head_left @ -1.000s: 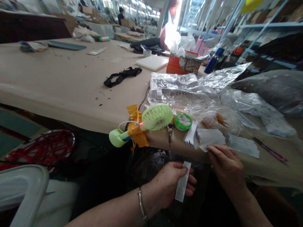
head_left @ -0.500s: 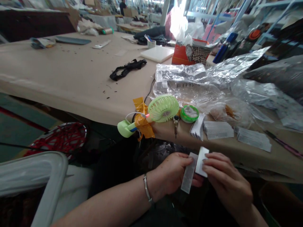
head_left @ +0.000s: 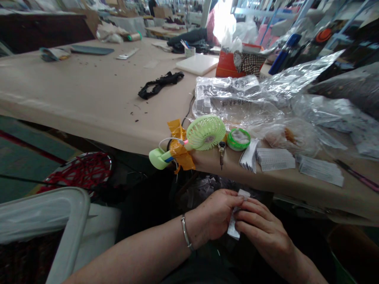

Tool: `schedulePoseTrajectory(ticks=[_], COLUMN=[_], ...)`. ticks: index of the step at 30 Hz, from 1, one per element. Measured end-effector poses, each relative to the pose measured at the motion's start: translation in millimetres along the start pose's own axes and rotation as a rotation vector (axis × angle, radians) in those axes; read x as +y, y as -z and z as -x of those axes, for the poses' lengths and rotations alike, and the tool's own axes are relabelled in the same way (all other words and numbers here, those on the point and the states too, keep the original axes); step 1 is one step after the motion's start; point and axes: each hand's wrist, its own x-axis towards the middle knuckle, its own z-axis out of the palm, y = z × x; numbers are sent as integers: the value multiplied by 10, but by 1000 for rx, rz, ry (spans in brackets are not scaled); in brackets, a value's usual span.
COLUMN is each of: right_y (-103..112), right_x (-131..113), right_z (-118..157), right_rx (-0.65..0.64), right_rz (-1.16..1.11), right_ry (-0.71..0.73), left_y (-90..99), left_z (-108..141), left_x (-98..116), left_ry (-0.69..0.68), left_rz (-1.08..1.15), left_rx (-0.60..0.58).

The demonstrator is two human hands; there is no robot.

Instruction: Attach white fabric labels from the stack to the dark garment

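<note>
In front of the table edge, my left hand (head_left: 217, 215) pinches a narrow white label strip (head_left: 233, 231) between thumb and fingers. My right hand (head_left: 265, 228) is closed over the same strip from the right, its fingertips touching my left fingers. The strip's upper end and printed lower end stick out; its middle is hidden by the fingers. On the table edge above lie two fanned stacks of white labels (head_left: 275, 159) and a folded bundle of labels (head_left: 249, 157). A green round tub (head_left: 238, 139) with white stuff inside stands beside them.
A green fan (head_left: 205, 133) is taped to the table edge, beside a pointed metal-tipped tool (head_left: 221, 154). Scissors (head_left: 359, 176) lie at the right. Clear plastic bags (head_left: 237, 108) cover the table behind. A white bin (head_left: 79, 205) stands at my left.
My right hand has moved left onto my left hand, bringing its small white piece to the strip. That piece is now mostly hidden by fingers. The view has shifted slightly.
</note>
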Motion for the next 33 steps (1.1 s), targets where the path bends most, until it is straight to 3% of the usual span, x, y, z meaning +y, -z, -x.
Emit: schedulePoseTrajectory(ticks=[5, 7, 10, 12, 14, 24, 33], right_y=[158, 349, 669, 811, 864, 882, 965], right_x=[75, 261, 632, 834, 939, 896, 920], right_z=[93, 199, 403, 535, 644, 763, 740], right_rx=[6, 113, 236, 108, -7, 133, 227], right_rz=[70, 235, 682, 850, 901, 782, 769], right_ry=[-63, -193, -482, -654, -724, -458, -436], left_y=[22, 16, 11, 18, 33, 62, 92], left_z=[-10, 8, 19, 11, 1, 4, 29], left_x=[-4, 27, 59, 51, 26, 3, 5], left_ry=[0, 70, 101, 103, 101, 95, 78], left_rz=[-29, -99, -153, -163, -162, -165, -183], left_rx=[50, 43, 92, 100, 92, 116, 114])
